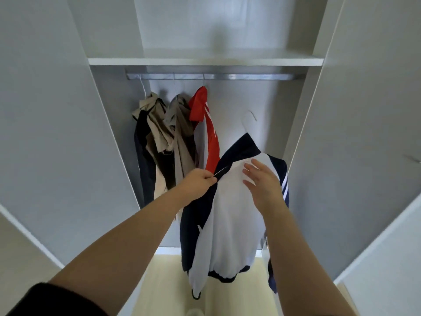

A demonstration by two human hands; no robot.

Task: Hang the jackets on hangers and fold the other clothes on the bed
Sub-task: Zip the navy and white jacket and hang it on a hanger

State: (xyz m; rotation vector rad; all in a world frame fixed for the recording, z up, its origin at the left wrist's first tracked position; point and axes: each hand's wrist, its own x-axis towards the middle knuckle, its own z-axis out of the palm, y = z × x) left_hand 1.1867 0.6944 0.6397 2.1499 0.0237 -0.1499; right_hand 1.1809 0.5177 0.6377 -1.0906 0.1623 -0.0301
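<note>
Inside the grey wardrobe (68, 110), under its rail (227, 76), left grip (198, 180) pinches the jacket (227, 213), right grip (262, 181) released.

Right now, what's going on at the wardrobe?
A person stands at the open wardrobe with a navy and white jacket on a white hanger. The left hand pinches the jacket's navy front edge, and the right hand lies open on its white panel. The hanger's hook is below the rail, not yet on it. Three garments hang there, a red jacket among them.
</note>
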